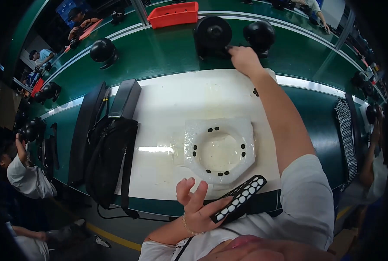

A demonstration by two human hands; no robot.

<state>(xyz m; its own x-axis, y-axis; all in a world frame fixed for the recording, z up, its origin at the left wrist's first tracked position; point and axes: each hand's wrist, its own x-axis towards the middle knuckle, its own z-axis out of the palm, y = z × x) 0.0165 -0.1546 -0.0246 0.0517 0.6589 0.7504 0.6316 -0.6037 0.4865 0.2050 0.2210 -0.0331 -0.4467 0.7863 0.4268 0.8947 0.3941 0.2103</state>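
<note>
My left hand (pixel 196 213) is at the near edge of the table. It holds a black strip with rows of white round dots (pixel 242 198), with two other fingers raised off it. Stretched far forward, my right hand (pixel 246 61) has its fingers closed at the foot of a large black round-headed device (pixel 212 35). The exact grip there is partly hidden. A second black round device (pixel 259 35) stands just beyond that hand. Between my arms, a white ring-shaped fixture (pixel 189 150) wrapped in clear film lies on a white board (pixel 159 130), with several small black oval pads around its opening.
Left of the board lie a black bag (pixel 107 161), a dark grey box (pixel 125 98) and a long black panel (pixel 84 135). Another black round device (pixel 102 51) and a red bin (pixel 173 14) are farther back. A checkered strip (pixel 346 135) lies right. Other people work around.
</note>
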